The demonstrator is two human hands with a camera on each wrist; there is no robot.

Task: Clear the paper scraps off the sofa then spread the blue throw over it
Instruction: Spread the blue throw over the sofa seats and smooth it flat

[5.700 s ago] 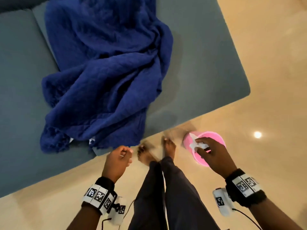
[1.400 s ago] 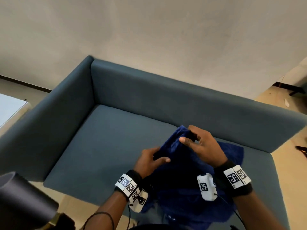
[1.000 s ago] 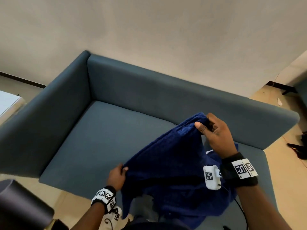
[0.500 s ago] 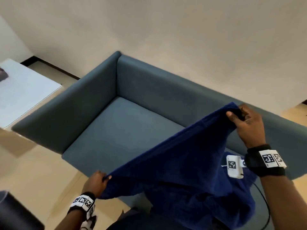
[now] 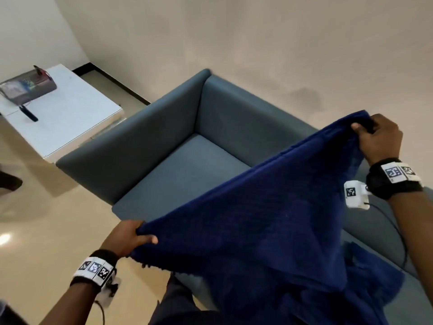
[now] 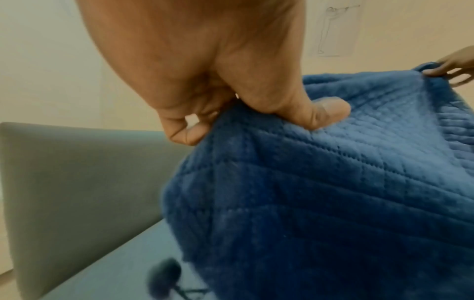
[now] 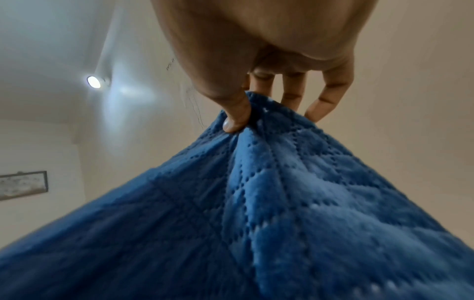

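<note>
Two corners of the blue throw (image 5: 257, 226) are held up, so the quilted cloth hangs stretched in the air above the seat of the grey-blue sofa (image 5: 178, 160), its lower folds drooping onto the cushion at the near right end. The left hand (image 5: 126, 238) pinches the near corner over the sofa's front edge: in the left wrist view the thumb presses down on the fabric while the curled fingers (image 6: 184, 134) clamp it from underneath. The right hand (image 5: 379, 139) grips the far corner, raised higher in front of the backrest; the right wrist view shows thumb and forefinger closed tightly on the bunched edge, the other fingers (image 7: 325, 101) loosely bent behind it. The visible part of the seat cushion, left of the throw, is bare upholstery. Both wrists wear black bands with printed markers, and a cable trails from the right one. Left of the sofa's armrest stands a white table (image 5: 70, 113) carrying a grey case (image 5: 28, 87) and a small dark object. A beige wall rises behind.
</note>
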